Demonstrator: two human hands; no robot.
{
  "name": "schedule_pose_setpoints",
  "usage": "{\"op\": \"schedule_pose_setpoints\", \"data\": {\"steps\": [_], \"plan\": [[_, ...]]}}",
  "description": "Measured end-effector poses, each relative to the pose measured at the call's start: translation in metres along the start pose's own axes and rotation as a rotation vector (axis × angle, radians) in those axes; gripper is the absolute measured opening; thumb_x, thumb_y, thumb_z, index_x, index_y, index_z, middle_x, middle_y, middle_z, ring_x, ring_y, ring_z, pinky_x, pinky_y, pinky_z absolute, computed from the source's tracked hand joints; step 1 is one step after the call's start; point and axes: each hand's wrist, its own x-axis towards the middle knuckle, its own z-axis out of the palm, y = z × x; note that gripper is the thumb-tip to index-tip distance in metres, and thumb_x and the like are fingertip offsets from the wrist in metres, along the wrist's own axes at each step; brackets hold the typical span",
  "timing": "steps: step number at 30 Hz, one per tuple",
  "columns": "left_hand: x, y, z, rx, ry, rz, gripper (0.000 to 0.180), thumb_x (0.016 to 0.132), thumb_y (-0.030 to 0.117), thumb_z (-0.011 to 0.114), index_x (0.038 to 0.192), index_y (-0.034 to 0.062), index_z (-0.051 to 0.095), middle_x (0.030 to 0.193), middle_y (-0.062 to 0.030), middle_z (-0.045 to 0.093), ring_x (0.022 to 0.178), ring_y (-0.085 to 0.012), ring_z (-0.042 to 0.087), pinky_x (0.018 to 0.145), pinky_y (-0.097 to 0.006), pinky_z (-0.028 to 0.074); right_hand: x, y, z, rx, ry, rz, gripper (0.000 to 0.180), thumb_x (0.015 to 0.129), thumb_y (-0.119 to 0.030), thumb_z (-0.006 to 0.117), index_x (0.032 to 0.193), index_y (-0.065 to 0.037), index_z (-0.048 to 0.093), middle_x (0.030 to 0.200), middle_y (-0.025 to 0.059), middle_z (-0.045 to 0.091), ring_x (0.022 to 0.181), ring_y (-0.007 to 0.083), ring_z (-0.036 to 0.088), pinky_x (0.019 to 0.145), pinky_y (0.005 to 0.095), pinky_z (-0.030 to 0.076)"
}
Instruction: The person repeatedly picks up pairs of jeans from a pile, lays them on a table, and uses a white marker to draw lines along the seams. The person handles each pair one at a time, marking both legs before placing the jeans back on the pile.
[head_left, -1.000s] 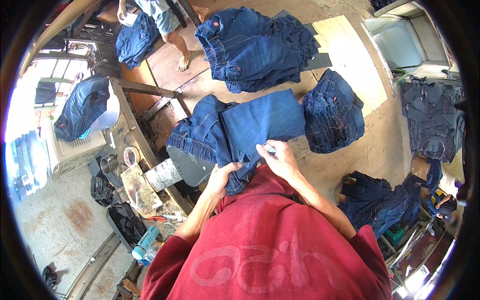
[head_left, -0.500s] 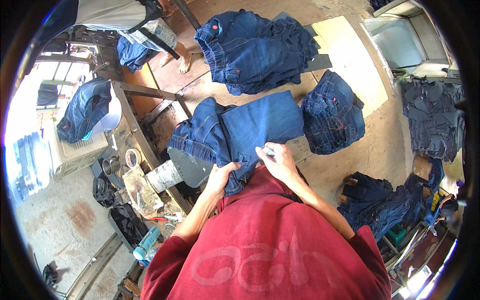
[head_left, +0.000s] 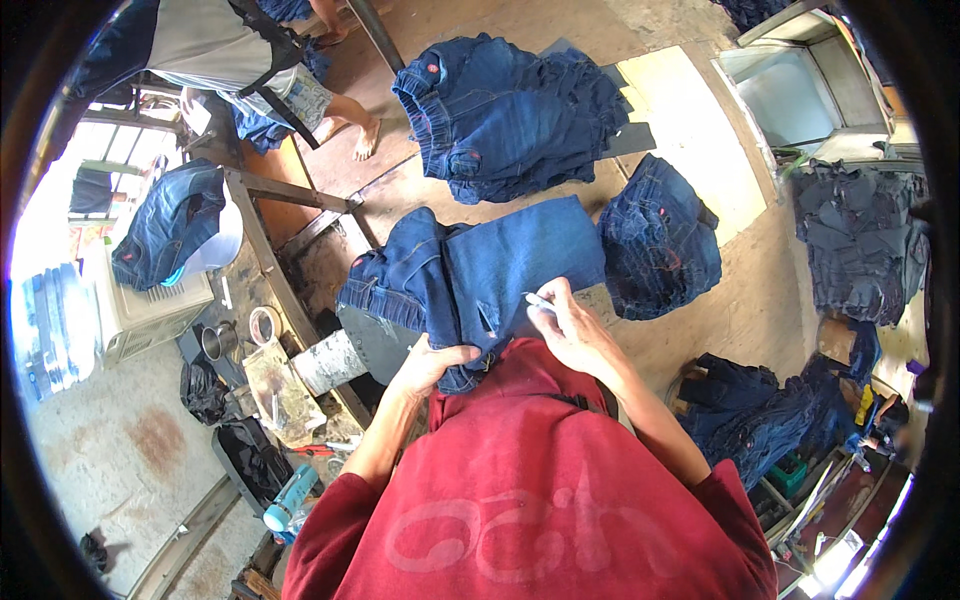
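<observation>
A pair of blue jeans (head_left: pixel 535 245) lies in front of me, draped over a dark flat board (head_left: pixel 385 345). My left hand (head_left: pixel 430 368) grips the near edge of the jeans, its thumb on top and its fingers hidden below. In my right hand (head_left: pixel 570 325) is a short, pale, pen-like stick (head_left: pixel 540 301), pinched in closed fingers over the denim. Its exact kind is too small to make out. Between my hands the denim has a small, frayed, light patch (head_left: pixel 488 318).
Beyond lies a large pile of jeans (head_left: pixel 510 115), with a smaller pile (head_left: pixel 660 240) to the right. At left stand a metal-framed bench (head_left: pixel 290 190), a tape roll (head_left: pixel 264 325) and a turquoise bottle (head_left: pixel 290 497). Dark garments (head_left: pixel 860 240) are stacked far right. Another person's bare foot (head_left: pixel 367 140) shows upper left.
My right hand has shifted slightly right, and more of the pale stick shows. My left hand keeps its hold on the jeans. The other person's legs have moved.
</observation>
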Motion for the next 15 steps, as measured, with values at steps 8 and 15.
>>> {"op": "schedule_pose_setpoints", "data": {"steps": [8, 15], "plan": [[0.005, 0.009, -0.013, 0.117, -0.189, 0.110, 0.054, 0.083, 0.008, 0.089, 0.134, 0.0024, 0.072, 0.123, -0.0029, 0.076, 0.110, -0.0159, 0.069, 0.102, -0.034, 0.054, -0.006, -0.049, -0.008, -0.272, 0.087, -0.400, 0.018, 0.108, -0.025, 0.067, 0.100, -0.009, 0.066, 0.077, 0.0149, 0.071, 0.071, 0.0388, 0.073, 0.060, 0.0494, 0.054], [0.007, 0.004, -0.020, 0.097, -0.217, 0.095, 0.054, 0.082, 0.008, 0.089, 0.133, 0.0012, 0.072, 0.121, -0.0043, 0.077, 0.107, -0.0162, 0.070, 0.102, -0.033, 0.054, 0.007, -0.054, -0.013, -0.296, 0.111, -0.473, 0.034, 0.104, -0.033, 0.071, 0.079, -0.011, 0.065, 0.066, 0.0163, 0.069, 0.060, 0.0377, 0.071, 0.050, 0.0490, 0.053]]}}
